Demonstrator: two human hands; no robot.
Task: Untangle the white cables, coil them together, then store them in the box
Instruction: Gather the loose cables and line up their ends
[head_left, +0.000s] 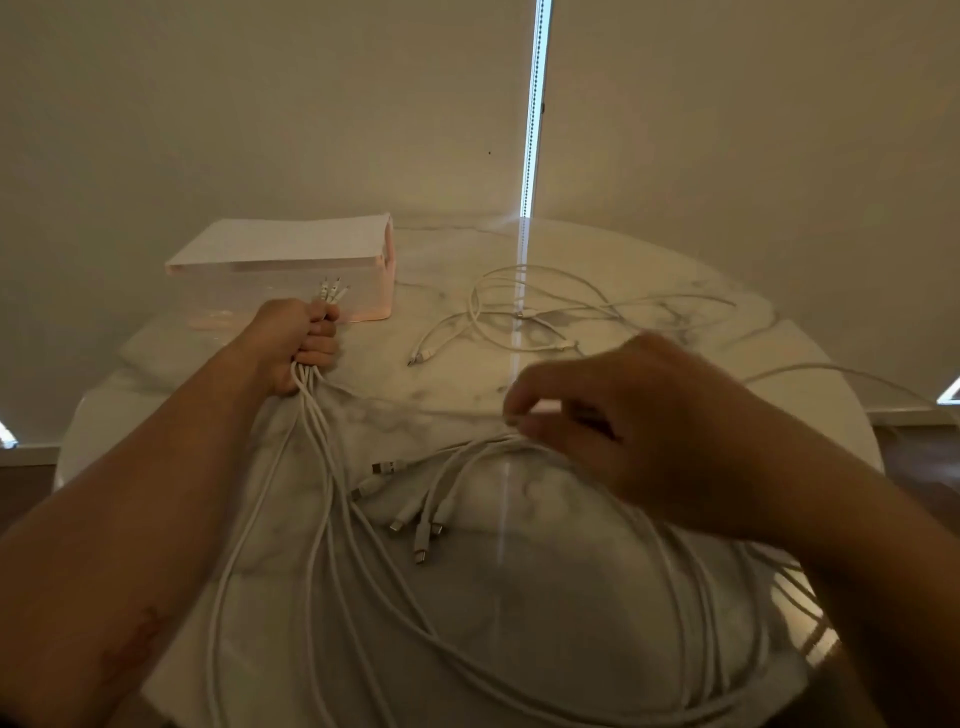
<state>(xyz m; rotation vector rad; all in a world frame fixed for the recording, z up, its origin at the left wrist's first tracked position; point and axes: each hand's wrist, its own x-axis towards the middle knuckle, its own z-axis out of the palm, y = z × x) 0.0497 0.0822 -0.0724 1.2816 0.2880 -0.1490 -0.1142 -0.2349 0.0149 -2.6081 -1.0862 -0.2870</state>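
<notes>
Left hand (306, 340) fisted tight round a bundle of white cables (322, 467), plugs poking out top just in front of the closed box (280, 260), right hand (639, 436) pinching one cable end above the loops on the marble table (545, 571), loose cables (498, 306) lying right of box.

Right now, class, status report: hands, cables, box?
Left hand grips cable bundle. Right hand pinches one white plug. Box behind left hand; loose cables right of it, uncoiled.
</notes>
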